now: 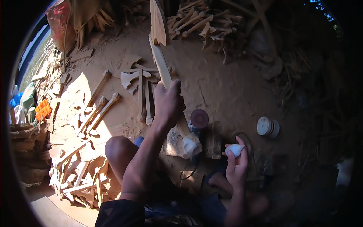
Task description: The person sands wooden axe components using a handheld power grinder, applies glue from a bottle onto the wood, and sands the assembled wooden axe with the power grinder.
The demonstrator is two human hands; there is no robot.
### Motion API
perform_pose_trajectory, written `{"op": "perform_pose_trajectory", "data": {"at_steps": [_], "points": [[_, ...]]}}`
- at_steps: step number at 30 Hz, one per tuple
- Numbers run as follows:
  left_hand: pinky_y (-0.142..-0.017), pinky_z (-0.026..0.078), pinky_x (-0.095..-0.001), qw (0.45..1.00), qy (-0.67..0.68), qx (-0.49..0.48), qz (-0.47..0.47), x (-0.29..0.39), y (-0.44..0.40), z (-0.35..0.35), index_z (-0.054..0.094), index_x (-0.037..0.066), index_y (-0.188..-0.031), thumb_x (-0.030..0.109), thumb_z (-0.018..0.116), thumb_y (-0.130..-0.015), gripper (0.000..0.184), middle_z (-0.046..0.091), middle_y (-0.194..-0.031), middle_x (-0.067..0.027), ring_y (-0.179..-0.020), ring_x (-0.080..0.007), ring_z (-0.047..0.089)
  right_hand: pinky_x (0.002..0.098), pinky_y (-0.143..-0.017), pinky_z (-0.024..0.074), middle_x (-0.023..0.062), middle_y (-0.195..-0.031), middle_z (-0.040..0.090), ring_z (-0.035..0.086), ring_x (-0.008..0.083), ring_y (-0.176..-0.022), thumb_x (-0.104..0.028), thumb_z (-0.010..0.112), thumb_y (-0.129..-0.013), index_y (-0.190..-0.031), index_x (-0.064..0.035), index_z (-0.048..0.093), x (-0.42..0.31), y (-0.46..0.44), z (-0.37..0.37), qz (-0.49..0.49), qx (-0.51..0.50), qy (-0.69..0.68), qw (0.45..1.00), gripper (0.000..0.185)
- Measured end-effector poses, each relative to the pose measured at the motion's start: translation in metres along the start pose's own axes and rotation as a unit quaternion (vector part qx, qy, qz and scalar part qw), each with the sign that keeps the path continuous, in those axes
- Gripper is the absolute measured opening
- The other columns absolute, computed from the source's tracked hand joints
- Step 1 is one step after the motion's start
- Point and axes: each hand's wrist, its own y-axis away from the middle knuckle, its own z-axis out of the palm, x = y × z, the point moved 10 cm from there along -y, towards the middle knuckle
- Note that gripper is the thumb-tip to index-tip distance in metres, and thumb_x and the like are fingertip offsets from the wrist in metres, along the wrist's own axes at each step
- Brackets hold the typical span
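Left hand [170, 101] closed in a full grip around the shaft of a long wooden piece [162, 67]. The shaft passes through the fist: broad flat end well out at 12 o'clock of it, thick knobbed end at 5 o'clock. Right hand [237, 166] at about 4 o'clock of the left, well apart from it, fingers curled about a small white object [234, 150] (material unclear), which sits at the fingertips, between 11 and 12 o'clock of the palm. Reddish disc [199, 118] near the shaft, 4 o'clock of the left hand. White cylinder [264, 126] between 1 and 2 o'clock of the right hand. Carved pieces [140, 90] lie on the ground [211, 79] at 10 o'clock of the left hand.
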Motion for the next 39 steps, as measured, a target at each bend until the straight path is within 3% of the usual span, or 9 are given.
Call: {"op": "perform_pose_trajectory", "data": {"at_steps": [2, 5, 8, 11, 14, 24, 27, 39], "points": [[-0.044, 0.036, -0.0259, 1.000, 0.002, -0.016, -0.004, -0.004, 0.000, 0.003, 0.045, 0.010, -0.097, 0.019, 0.059, -0.102, 0.017, 0.044, -0.076, 0.0022, -0.051, -0.0059, 0.042, 0.0376, -0.092, 0.0551, 0.0182, -0.120, 0.065, 0.066, 0.0317, -0.108, 0.002, 0.064, -0.096, -0.138, -0.0007, 0.057, -0.062, -0.020, 0.012, -0.134, -0.039, 0.155, 0.978, 0.042], [-0.045, 0.036, -0.0262, 1.000, 0.010, -0.024, -0.005, -0.008, -0.002, 0.006, 0.045, 0.010, -0.096, 0.020, 0.059, -0.102, 0.018, 0.044, -0.077, 0.0020, -0.051, -0.0062, 0.043, 0.0394, -0.087, 0.0570, 0.0183, -0.116, 0.067, 0.068, 0.0335, -0.106, 0.002, 0.074, -0.087, -0.125, -0.0001, 0.068, -0.109, -0.033, 0.028, -0.203, -0.057, 0.193, 0.958, 0.039], [-0.044, 0.041, -0.0285, 1.000, 0.012, -0.026, 0.000, -0.007, -0.005, 0.005, 0.043, 0.008, -0.096, 0.019, 0.057, -0.100, 0.018, 0.045, -0.072, 0.0009, -0.049, -0.0087, 0.046, 0.0415, -0.088, 0.0563, 0.0191, -0.113, 0.067, 0.068, 0.0363, -0.106, 0.007, 0.075, -0.081, -0.122, -0.0011, 0.070, -0.115, -0.038, 0.037, -0.244, -0.092, 0.193, 0.946, 0.042], [-0.043, 0.044, -0.0294, 0.999, 0.016, -0.029, 0.006, -0.005, -0.005, 0.004, 0.043, 0.006, -0.096, 0.019, 0.056, -0.099, 0.018, 0.045, -0.068, 0.0005, -0.048, -0.0099, 0.047, 0.0434, -0.089, 0.0562, 0.0163, -0.117, 0.064, 0.066, 0.0364, -0.106, 0.017, 0.064, -0.080, -0.125, 0.0016, 0.068, -0.122, -0.037, 0.046, -0.322, -0.107, 0.254, 0.906, 0.047], [-0.044, 0.044, -0.0293, 0.999, 0.019, -0.029, 0.011, -0.002, -0.005, 0.003, 0.044, 0.006, -0.096, 0.018, 0.056, -0.099, 0.018, 0.045, -0.067, 0.0007, -0.048, -0.0099, 0.047, 0.0440, -0.090, 0.0559, 0.0155, -0.117, 0.063, 0.065, 0.0354, -0.106, 0.018, 0.063, -0.075, -0.125, 0.0022, 0.068, -0.129, -0.035, 0.056, -0.366, -0.123, 0.292, 0.875, 0.053], [-0.045, 0.045, -0.0298, 0.999, 0.025, -0.024, 0.009, 0.000, -0.006, 0.002, 0.044, 0.005, -0.098, 0.019, 0.055, -0.099, 0.018, 0.045, -0.067, 0.0005, -0.049, -0.0108, 0.048, 0.0442, -0.090, 0.0557, 0.0157, -0.117, 0.063, 0.063, 0.0367, -0.106, 0.019, 0.062, -0.071, -0.123, 0.0034, 0.068, -0.142, -0.041, 0.070, -0.391, -0.140, 0.326, 0.849, 0.055], [-0.047, 0.036, -0.0270, 0.999, 0.029, -0.021, -0.002, 0.001, -0.004, 0.001, 0.045, 0.008, -0.098, 0.020, 0.059, -0.101, 0.018, 0.044, -0.080, -0.0001, -0.054, -0.0078, 0.043, 0.0440, -0.090, 0.0559, 0.0156, -0.116, 0.063, 0.063, 0.0367, -0.106, 0.018, 0.063, -0.071, -0.122, 0.0037, 0.068, -0.144, -0.042, 0.072, -0.393, -0.138, 0.326, 0.848, 0.054], [-0.046, 0.035, -0.0259, 0.998, 0.053, -0.020, -0.016, 0.000, -0.006, 0.003, 0.047, 0.009, -0.099, 0.019, 0.058, -0.102, 0.015, 0.045, -0.080, 0.0003, -0.053, -0.0067, 0.042, 0.0442, -0.088, 0.0558, 0.0165, -0.115, 0.063, 0.063, 0.0372, -0.104, 0.018, 0.065, -0.069, -0.121, 0.0043, 0.067, -0.148, -0.040, 0.069, -0.388, -0.140, 0.325, 0.851, 0.054]]}}
